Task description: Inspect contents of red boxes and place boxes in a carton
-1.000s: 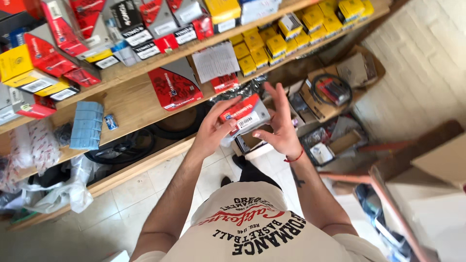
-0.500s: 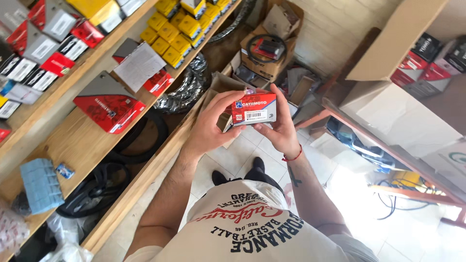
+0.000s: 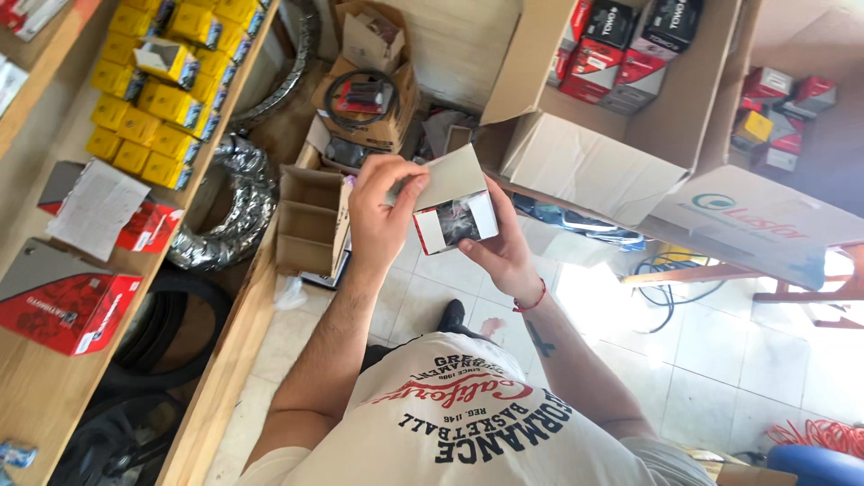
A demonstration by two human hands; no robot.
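Head view: a small red-and-white box (image 3: 454,216) is gripped by left hand (image 3: 382,211) and cradled by right hand (image 3: 504,256) above open cartons.

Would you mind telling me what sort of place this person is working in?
Probably a parts shop or stockroom: wooden shelves stacked with small yellow boxes, open cartons of packaged goods, and rubber tyres by the floor.

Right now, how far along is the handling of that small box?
Done: the small red-and-white box is off the shelves, up in both hands. In hand: left hand lifts its flap, right hand supports it underneath. Left: the contents remain inside.
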